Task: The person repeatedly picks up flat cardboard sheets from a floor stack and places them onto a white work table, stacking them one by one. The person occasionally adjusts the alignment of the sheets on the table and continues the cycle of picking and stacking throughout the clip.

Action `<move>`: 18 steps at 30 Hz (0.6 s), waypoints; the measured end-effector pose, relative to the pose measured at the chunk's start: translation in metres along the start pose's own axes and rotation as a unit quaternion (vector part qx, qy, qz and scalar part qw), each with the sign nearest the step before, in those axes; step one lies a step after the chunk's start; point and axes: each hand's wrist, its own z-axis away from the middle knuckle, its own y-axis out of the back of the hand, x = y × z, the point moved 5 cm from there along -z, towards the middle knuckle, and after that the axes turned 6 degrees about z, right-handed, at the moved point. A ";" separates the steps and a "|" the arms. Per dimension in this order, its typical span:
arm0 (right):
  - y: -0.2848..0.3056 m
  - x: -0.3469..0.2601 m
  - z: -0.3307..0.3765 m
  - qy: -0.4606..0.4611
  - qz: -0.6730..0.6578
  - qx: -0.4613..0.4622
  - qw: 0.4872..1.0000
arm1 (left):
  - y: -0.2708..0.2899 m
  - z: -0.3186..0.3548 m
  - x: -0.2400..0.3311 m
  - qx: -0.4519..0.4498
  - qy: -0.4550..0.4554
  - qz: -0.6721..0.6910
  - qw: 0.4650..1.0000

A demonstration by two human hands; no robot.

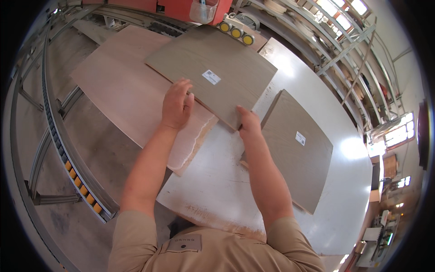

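Observation:
A large grey-brown wood-grain panel (226, 59) with a white label lies in front of me, its far side close to a red machine. At its near long edge, my left hand (177, 105) is closed against the panel, fingers bent and thumb by the edge. My right hand (249, 121) grips the near right corner, thumb on top and the other fingers mostly hidden. Under the panel's left part lies a pinkish board (122, 68) with a ragged pale end. A second labelled wood-grain panel (301, 158) rests to the right of my right forearm.
The pale smooth table (208, 181) has a worn, dusty near edge. Behind the panel stands the red machine (167, 11) with yellow round parts (236, 32). A roller track (74, 174) curves along the left. Metal racks (335, 50) stand at the far right.

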 end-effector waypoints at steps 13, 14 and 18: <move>0.077 -0.033 0.078 0.083 -0.114 -0.074 0.987 | 0.020 0.033 -0.089 0.309 0.453 0.481 0.684; 0.091 -0.031 0.086 0.088 -0.107 -0.077 0.987 | 0.024 0.031 -0.082 0.313 0.465 0.525 0.640; 0.161 -0.033 0.117 0.113 -0.079 -0.081 0.987 | 0.031 0.026 -0.051 0.267 0.457 0.637 0.560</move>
